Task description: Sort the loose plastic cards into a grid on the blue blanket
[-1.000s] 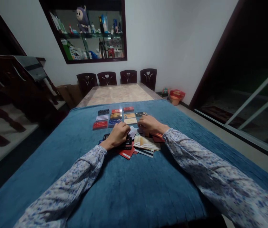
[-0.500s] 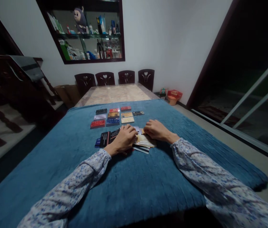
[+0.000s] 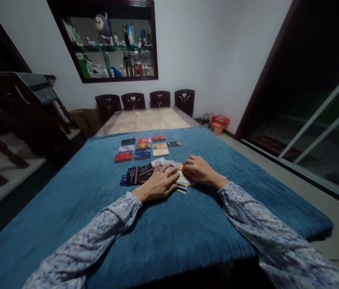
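My left hand lies palm down over a loose spread of cards, its fingers apart. Black cards stick out to its left, with a blue card partly beneath them. Pale cards show between the two hands. At the right edge of this spread is my right hand, fingers curled in against the cards; its fingertips are hidden, so what they grip cannot be made out. Behind the hands stand small card stacks in rows, among them a red stack, a dark blue stack and a cream stack.
A black patterned card lies right of the stacks. Blue cloth covers the near part of the table, and bare tabletop shows beyond it. Several dark chairs line the far end.
My left hand has spread its fingers and shifted slightly right over the pale cards. More white cards show beyond its fingertips. My right hand stays at the right edge, slightly lower in view.
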`<state>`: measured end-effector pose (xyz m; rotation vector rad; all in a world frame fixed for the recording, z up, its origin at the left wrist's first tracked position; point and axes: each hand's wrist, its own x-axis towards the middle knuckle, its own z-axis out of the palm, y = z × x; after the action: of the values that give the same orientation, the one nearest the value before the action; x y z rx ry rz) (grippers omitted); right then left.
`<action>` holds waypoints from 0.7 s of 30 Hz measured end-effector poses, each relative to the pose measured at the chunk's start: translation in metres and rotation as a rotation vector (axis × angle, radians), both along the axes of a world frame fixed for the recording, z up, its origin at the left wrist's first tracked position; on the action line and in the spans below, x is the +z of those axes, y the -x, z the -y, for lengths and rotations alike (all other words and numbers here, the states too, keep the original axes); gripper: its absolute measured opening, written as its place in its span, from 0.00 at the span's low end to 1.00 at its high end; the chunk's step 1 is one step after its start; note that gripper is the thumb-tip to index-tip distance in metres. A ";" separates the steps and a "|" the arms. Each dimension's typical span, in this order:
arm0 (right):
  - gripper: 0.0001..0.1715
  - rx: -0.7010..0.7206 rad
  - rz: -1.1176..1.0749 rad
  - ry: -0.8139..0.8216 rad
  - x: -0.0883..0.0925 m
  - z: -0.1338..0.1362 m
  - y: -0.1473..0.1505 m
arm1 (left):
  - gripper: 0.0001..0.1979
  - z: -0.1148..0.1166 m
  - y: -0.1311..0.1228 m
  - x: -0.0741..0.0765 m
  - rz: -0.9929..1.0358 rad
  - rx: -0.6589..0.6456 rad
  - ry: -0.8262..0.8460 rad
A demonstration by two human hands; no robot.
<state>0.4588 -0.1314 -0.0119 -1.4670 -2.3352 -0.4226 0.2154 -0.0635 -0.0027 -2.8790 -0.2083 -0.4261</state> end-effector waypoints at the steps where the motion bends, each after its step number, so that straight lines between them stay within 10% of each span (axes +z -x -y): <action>1: 0.10 0.005 -0.003 -0.007 -0.001 0.001 0.000 | 0.17 0.000 0.001 0.000 0.000 -0.002 -0.001; 21: 0.12 0.160 -0.092 0.026 0.002 0.020 0.008 | 0.10 0.001 0.008 0.001 0.068 -0.030 -0.035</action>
<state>0.4507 -0.1517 -0.0098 -1.2707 -2.3705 -0.2763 0.2078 -0.0642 -0.0022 -2.8394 -0.1670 -0.5281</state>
